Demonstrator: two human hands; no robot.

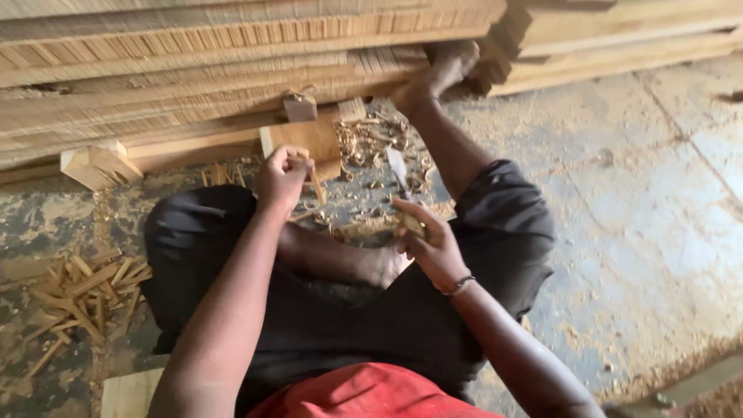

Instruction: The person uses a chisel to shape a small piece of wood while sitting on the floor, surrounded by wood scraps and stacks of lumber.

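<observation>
L. hand (280, 176) was closed in a pinch grip on a short wooden peg (316, 184), held roughly upright w/ its lower end pointing down toward the floor. R. hand (428, 241) was wrapped shut around the handle of a knife (399, 176); blade angled up and slightly left, tip near the peg but not touching it. A thin bracelet (460, 286) sat on the r. wrist. Both hands were held above the person's lap; person seated on the floor in dark trousers (371, 317) and a red top (371, 395), one leg folded under, the other stretched fwd w/ the foot (441, 70) resting against a stack of planks (232, 54). Wood shavings (371, 147) lay on the floor just beyond the hands, beside a squared wooden block (306, 139). Another small offcut block (101, 165) lay at the base of the stack, to the left. A loose pile of small cut pegs (85, 290) lay on the floor to the person's left, well apart from the hands. Concrete floor (650, 201) was dusted w/ sawdust, heaviest near the lower right edge. A pale board corner (130, 393) showed at the bottom edge, by the left arm.
</observation>
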